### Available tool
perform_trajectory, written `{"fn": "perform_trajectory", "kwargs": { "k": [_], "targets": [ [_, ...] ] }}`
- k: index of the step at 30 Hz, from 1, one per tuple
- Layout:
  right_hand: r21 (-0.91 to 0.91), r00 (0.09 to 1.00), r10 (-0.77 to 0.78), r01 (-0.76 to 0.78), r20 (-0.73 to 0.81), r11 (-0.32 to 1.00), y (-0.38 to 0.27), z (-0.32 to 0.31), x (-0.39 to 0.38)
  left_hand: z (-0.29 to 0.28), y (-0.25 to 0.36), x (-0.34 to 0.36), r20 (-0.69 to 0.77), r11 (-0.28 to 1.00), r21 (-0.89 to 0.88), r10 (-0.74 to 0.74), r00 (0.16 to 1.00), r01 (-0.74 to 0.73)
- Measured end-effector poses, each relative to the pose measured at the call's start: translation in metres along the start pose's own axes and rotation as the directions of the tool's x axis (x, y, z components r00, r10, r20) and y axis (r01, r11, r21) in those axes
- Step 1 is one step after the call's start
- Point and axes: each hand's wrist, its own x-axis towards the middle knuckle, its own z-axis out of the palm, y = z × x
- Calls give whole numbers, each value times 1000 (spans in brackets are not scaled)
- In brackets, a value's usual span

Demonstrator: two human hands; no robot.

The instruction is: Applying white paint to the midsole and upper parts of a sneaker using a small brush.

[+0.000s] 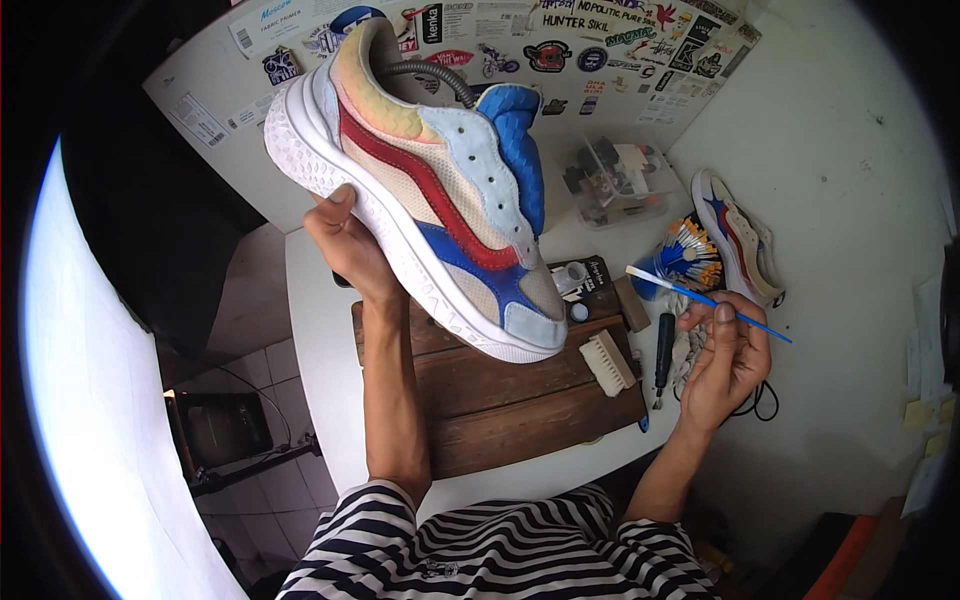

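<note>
Sneaker [430, 190] up in the air, sole gripped from below by the left hand [345, 245], toe tilted down over the wooden board [520, 400]. Right of it, the right hand [725, 365] pinches a thin blue brush [705, 298], bristles pointing back toward the shoe.

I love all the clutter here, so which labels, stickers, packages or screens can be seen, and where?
Stickers: many small multicoloured ones covering the white wall above the desk.
White label: rectangular, on the wall's left end.
Clear plastic box: on the desk behind the held sneaker.
Dark card: on the wooden board.
</note>
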Motion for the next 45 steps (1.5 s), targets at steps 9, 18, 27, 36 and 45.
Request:
{"fn": "perform_trajectory", "kwargs": {
  "k": [9, 18, 27, 36, 45],
  "targets": [
    [75, 953, 249, -265, 174, 961, 14, -11, 7, -36, 31, -17, 42, 988, 125, -99, 994, 93],
    [-229, 912, 135, -46, 388, 972, 17, 19, 42, -122, 54, -142, 240, 904, 33, -421, 875, 426],
    [-376, 796, 94, 176, 598, 910, 29, 45, 52, -171, 39, -203, 150, 852, 41, -522, 839, 523],
    [-385, 759, 165, 120, 630, 915, 55, 51, 45, -209, 2, -197, 372, 806, 62, -566, 736, 588],
    [-361, 831, 93, 135, 548, 923, 51, 42, 47, -166, 15, -191, 78, 779, 145, -624, 778, 610]
  ]
}}
